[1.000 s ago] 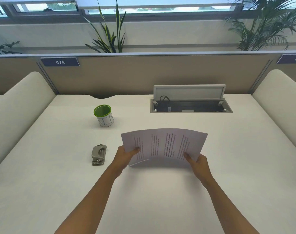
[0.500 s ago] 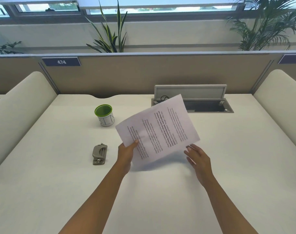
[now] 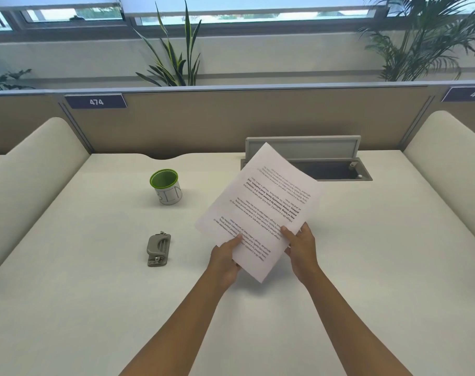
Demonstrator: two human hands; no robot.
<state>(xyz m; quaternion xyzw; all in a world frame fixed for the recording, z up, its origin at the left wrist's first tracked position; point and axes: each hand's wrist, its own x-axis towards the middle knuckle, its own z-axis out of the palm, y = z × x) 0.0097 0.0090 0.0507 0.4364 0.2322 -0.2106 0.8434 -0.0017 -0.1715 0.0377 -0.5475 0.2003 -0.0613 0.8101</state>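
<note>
Desk: wide, pale and flat. I judge it the best aid for this step, since tapping the paper's edge on it would square everything up.
Cable hatch: lid propped up at the far edge. The paper's far corner overlaps it in the view, so any swing is best kept low and close to the person.
Printed paper: held in the air above the middle of the desk, tilted and skewed, with the printed face up and its lines upside down to the person. The step looks like turning it and lining it up. Both grips should stay light and near the edge, so the page can shift without creasing. Whether it is one sheet or several, I cannot tell.
Left hand: clamped on the paper's near left edge, thumb on top and fingers hidden beneath. The paper rises away from this hand, up and to the right.
Right hand: pinches the near right edge, thumb on the printed face and fingers behind. The paper lies to its left and beyond, and the near corner hangs between the two hands.
Green-rimmed cup: upright, well left of the paper and apart from both hands.
Hole punch: lies flat to the left of the left hand, near it but untouched. If the paper is bound for it, the edge should go in straight.
</note>
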